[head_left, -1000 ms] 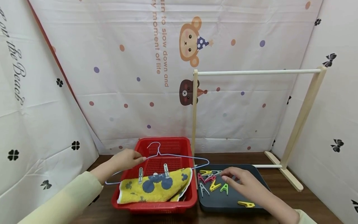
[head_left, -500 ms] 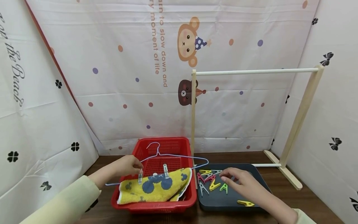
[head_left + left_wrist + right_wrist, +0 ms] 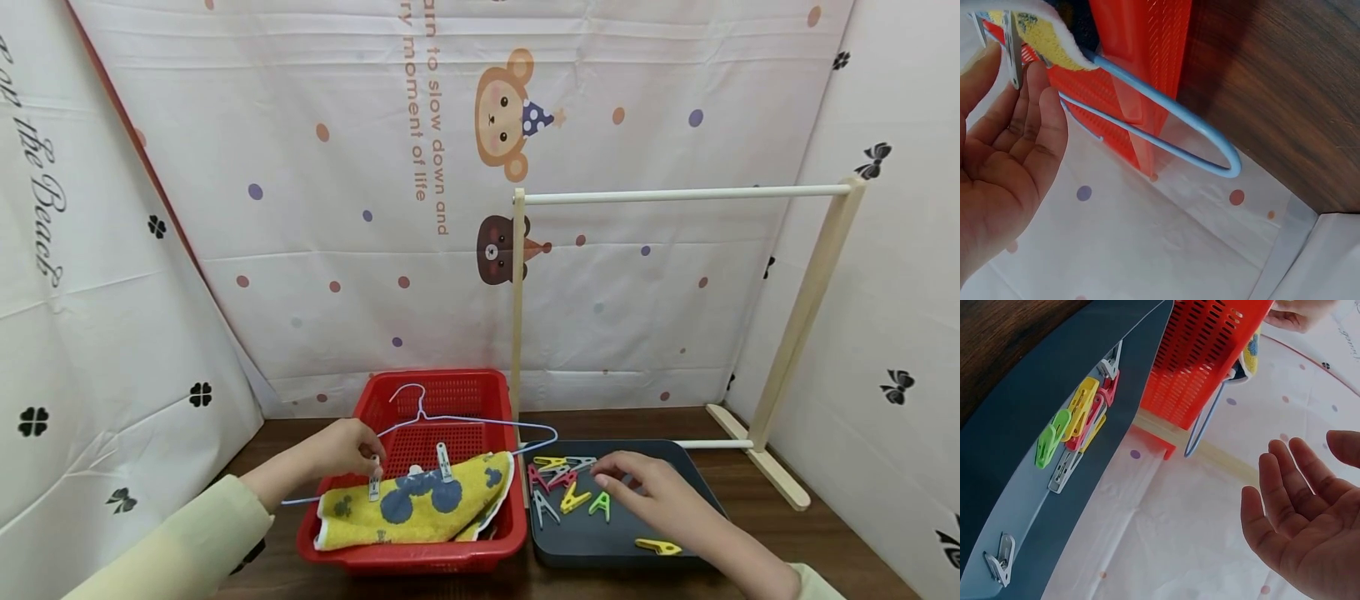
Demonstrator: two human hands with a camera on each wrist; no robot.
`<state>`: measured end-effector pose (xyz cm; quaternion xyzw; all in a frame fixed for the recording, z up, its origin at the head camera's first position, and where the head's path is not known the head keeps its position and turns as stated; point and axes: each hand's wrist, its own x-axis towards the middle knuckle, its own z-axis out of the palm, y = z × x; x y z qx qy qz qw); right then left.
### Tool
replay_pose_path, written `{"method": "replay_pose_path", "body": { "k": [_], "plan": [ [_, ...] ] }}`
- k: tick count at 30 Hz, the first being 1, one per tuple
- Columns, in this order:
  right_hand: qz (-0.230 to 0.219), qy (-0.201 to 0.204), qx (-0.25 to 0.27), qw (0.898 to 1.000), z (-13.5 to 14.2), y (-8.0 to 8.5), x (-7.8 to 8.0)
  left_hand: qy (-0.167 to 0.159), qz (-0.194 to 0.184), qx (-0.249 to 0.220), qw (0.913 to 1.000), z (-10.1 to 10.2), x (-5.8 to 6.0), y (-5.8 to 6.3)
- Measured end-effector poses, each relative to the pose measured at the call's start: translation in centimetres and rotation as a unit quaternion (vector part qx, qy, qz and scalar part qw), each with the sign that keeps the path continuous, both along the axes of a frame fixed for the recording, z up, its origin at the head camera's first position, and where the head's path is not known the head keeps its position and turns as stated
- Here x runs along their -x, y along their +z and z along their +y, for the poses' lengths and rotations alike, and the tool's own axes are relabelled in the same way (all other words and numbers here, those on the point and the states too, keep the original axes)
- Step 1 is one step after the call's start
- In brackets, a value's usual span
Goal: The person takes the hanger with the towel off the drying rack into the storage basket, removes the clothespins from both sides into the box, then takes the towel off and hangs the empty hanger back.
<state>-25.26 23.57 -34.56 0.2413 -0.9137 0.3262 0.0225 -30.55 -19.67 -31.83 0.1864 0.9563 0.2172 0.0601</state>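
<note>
My left hand (image 3: 347, 450) holds the left white clothespin (image 3: 374, 486) between thumb and fingertips; the same clothespin (image 3: 1014, 53) shows between them in the left wrist view. It sits on the upper edge of a yellow towel (image 3: 408, 512) with grey-blue patches, draped over a light-blue wire hanger (image 3: 480, 419). A second white clothespin (image 3: 445, 463) stands further right on that edge. The hanger and towel lie across a red basket (image 3: 431, 560). Above the dark grey tray (image 3: 592, 554), my right hand (image 3: 645, 486) hovers, fingers relaxed, holding nothing (image 3: 1310, 519).
Several colored clothespins lie in the tray, among them a green one (image 3: 600, 506) and a yellow one (image 3: 658, 547). A wooden rack with a white top bar (image 3: 686, 197) rises behind the tray. Patterned cloth (image 3: 337, 167) lines the back and sides.
My left hand has moved from the hanger's left shoulder down to the left clothespin on the towel. That clothespin has shifted slightly. My right hand stays nearly still above the tray.
</note>
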Motion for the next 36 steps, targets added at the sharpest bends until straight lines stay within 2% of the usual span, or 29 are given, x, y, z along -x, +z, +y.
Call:
{"method": "replay_pose_path", "body": {
  "k": [8, 13, 17, 24, 28, 36],
  "plan": [
    [0.012, 0.013, 0.002, 1.000, 0.31, -0.33, 0.02, 0.012, -0.008, -0.005, 0.9999, 0.09, 0.10, -0.05],
    [0.014, 0.006, 0.006, 1.000, 0.36, -0.19, 0.01, 0.001, -0.012, -0.005, 0.9999, -0.01, 0.18, 0.22],
    [0.008, 0.006, 0.005, 1.000, 0.41, -0.30, 0.07, -0.008, -0.019, -0.016, 0.9997, -0.07, 0.09, 0.03],
    [-0.021, -0.001, 0.005, 1.000, 0.46, -0.63, 0.19, 0.018, -0.034, -0.019, 0.9991, 0.05, -0.07, -0.38],
    [-0.023, -0.001, 0.005, 1.000, 0.52, -0.64, 0.13, 0.012, -0.043, -0.016, 0.9989, -0.22, 0.10, -0.19],
    [-0.018, 0.011, 0.013, 1.000, 0.53, -0.69, 0.18, 0.010, -0.092, -0.030, 0.9952, -0.86, 0.42, 0.19]
  ]
}}
